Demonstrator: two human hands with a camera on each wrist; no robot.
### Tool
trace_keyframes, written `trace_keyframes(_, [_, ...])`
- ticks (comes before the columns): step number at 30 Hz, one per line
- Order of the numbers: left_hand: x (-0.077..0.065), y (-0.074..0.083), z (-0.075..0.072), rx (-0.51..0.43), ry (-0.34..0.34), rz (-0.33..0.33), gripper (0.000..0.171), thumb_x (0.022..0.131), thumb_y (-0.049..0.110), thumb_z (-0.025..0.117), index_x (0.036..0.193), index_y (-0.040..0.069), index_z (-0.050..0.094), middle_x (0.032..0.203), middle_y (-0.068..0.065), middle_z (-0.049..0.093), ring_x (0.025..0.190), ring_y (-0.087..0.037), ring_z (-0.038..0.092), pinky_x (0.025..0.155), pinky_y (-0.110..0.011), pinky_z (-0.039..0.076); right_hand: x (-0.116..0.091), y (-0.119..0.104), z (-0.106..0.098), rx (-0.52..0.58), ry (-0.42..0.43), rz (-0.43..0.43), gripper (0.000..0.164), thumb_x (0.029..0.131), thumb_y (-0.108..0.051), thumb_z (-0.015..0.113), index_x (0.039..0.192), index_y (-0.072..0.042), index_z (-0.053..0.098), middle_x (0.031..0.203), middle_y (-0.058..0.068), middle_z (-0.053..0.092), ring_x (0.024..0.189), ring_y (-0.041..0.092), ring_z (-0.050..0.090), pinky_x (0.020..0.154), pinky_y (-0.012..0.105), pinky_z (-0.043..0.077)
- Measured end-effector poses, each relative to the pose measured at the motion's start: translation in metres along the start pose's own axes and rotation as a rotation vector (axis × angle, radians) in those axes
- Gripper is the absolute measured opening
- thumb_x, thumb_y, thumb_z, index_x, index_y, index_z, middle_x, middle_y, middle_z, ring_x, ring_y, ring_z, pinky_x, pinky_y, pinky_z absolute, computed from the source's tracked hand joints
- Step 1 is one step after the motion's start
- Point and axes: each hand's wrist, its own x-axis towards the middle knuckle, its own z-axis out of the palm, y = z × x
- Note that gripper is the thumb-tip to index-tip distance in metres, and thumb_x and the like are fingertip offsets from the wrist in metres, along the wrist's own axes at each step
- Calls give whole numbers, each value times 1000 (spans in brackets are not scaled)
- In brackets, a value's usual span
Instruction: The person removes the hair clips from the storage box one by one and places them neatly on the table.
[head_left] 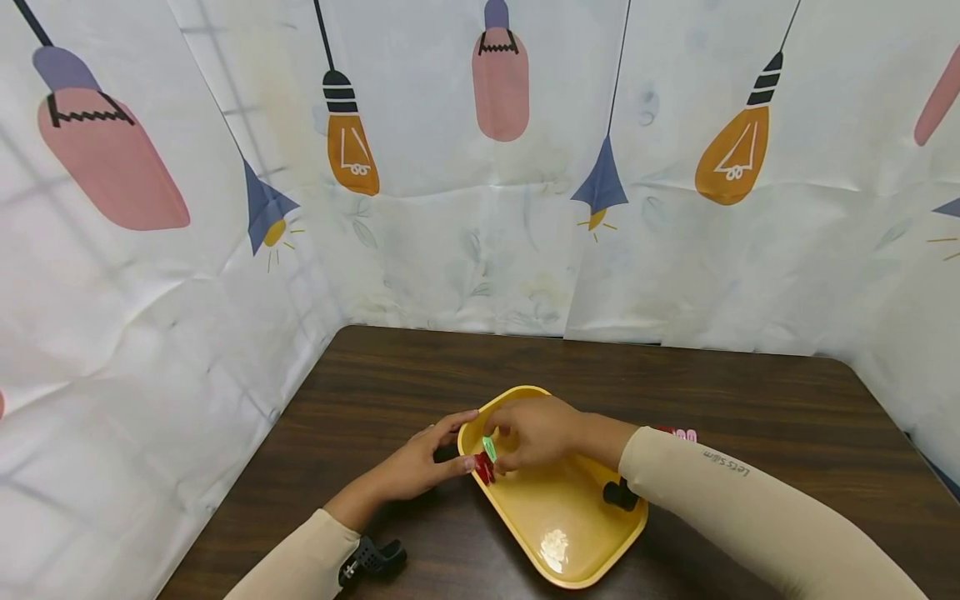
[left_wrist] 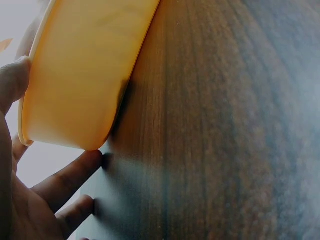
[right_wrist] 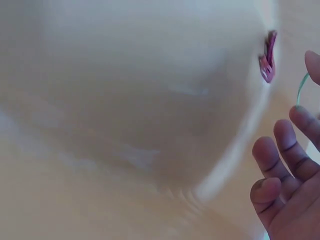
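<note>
A yellow tray [head_left: 555, 500] lies at a slant on the dark table. My left hand [head_left: 412, 467] rests at its left end, thumb and index fingertip on the rim; the left wrist view shows the fingers [left_wrist: 65, 185] spread, one touching the tray's outer wall [left_wrist: 80, 75]. Reaching over the tray, my right hand [head_left: 536, 433] pinches a small green clip [head_left: 490, 449] between thumb and finger. In the right wrist view only a thin edge of the green clip [right_wrist: 301, 90] shows. Small red clips [head_left: 484, 468] lie inside the tray by the left thumb.
Behind the right forearm, pink and red pieces [head_left: 684, 434] lie on the table [head_left: 420, 367], partly hidden by the sleeve. Dark straps with devices are on both wrists. A white printed sheet [head_left: 450, 250] hangs along the table's back and left sides.
</note>
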Motion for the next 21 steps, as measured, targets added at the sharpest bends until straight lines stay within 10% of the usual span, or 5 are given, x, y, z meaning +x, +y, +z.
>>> trace_keyframes(21, [-1,2,0,5,2,-1,67,99,47,67,157,42,34,151,0,49,133,-22,54,110,-67,30,-28,7,-50,5,72,68,45,87,-52,77,124,-27,70,107,-5,65,87,10,58,72,34,50])
